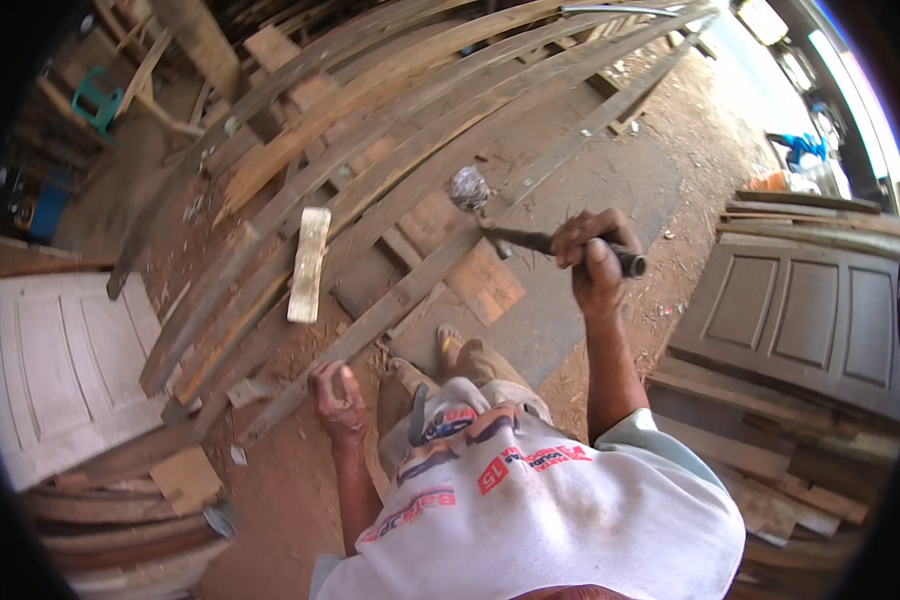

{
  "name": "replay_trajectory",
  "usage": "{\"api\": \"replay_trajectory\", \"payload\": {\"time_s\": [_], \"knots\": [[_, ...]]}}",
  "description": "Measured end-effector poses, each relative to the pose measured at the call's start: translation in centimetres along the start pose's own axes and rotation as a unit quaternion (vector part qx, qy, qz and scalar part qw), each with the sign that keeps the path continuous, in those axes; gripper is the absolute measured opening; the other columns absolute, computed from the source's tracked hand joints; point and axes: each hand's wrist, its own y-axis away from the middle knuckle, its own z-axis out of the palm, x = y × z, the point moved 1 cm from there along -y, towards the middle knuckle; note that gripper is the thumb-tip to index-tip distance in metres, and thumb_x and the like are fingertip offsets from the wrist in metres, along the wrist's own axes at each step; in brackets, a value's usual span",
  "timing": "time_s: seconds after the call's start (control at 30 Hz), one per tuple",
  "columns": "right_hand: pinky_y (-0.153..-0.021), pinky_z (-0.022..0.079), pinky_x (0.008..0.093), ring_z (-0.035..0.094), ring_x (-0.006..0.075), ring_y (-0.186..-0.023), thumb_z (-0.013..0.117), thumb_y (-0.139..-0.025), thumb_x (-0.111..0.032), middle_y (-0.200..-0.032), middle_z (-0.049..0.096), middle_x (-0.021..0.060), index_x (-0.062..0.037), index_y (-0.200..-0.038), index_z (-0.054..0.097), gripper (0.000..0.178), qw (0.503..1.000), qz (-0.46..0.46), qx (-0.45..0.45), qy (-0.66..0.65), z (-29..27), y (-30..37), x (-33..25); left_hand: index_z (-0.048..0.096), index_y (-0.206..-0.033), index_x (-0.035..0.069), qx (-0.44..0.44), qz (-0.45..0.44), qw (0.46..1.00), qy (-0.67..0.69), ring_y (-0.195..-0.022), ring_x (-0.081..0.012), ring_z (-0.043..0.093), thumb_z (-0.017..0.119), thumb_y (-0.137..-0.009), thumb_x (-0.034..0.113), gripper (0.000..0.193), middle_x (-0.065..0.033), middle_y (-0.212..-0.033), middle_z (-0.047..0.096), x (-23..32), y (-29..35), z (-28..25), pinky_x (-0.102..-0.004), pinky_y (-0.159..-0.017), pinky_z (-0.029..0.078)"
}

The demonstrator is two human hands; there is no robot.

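Note:
In my raised right hand (598,255) is a hammer (530,240), its dark handle running across my closed fingers. The hammer's head points left, above a long narrow plank (395,305). That plank lies diagonally over short wooden pieces on the ground. At its near-left part, my left hand (340,402) is closed with curled fingers, against or just over the plank's edge. What those fingers hold, if anything, is hidden. A short pale wood block (310,265) rests across the neighbouring beams.
Several long beams (370,160) stretch diagonally along the left and far side. A crumpled plastic bag (468,188) sits beyond the plank. Panelled doors stand left (65,370) and right (800,310), with stacked boards (800,470) below. A green plastic chair (98,98) is at the back left.

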Motion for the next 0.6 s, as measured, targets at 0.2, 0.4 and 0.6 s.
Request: {"api": "replay_trajectory", "payload": {"time_s": [0.2,0.4,0.6], "knots": [[-0.072,0.052,0.038,0.062,0.0217,-0.073,0.07,-0.093,-0.039,-0.074,0.059,0.0095,-0.0006,-0.091,0.058,0.041,0.997,0.025,0.062,0.049,-1.0,4.2,-0.5,0.053,-0.135,0.003,-0.176,0.168,0.968,-0.055,-0.107,-0.0413,0.063,0.079,-0.083,0.018,0.059,-0.0198,-0.121,0.063,4.9,-6.5,7.6,-0.0514,-0.097,0.049],[-0.083,0.052,0.0407,0.063,0.0203,-0.085,0.063,-0.095,-0.029,-0.08,0.065,0.0091,-0.002,-0.091,0.061,0.027,0.987,0.063,0.14,0.053,-2.2,9.3,-1.9,0.049,-0.14,0.001,-0.3,0.122,0.944,-0.065,-0.112,-0.0451,0.061,0.077,-0.085,0.021,0.065,-0.0261,-0.124,0.062,0.4,-7.6,11.6,-0.0506,-0.095,0.05],[-0.074,0.053,0.0398,0.057,0.0176,-0.065,0.061,-0.096,-0.022,-0.066,0.054,0.0055,-0.0081,-0.085,0.054,0.019,0.95,0.085,0.296,-0.054,-7.7,11.2,-3.5,0.051,-0.135,-0.004,-0.286,0.145,0.947,-0.004,-0.115,-0.0461,0.061,0.079,-0.083,0.015,0.062,-0.0286,-0.122,0.064,0.6,-5.5,10.3,-0.0495,-0.098,0.049]]}}
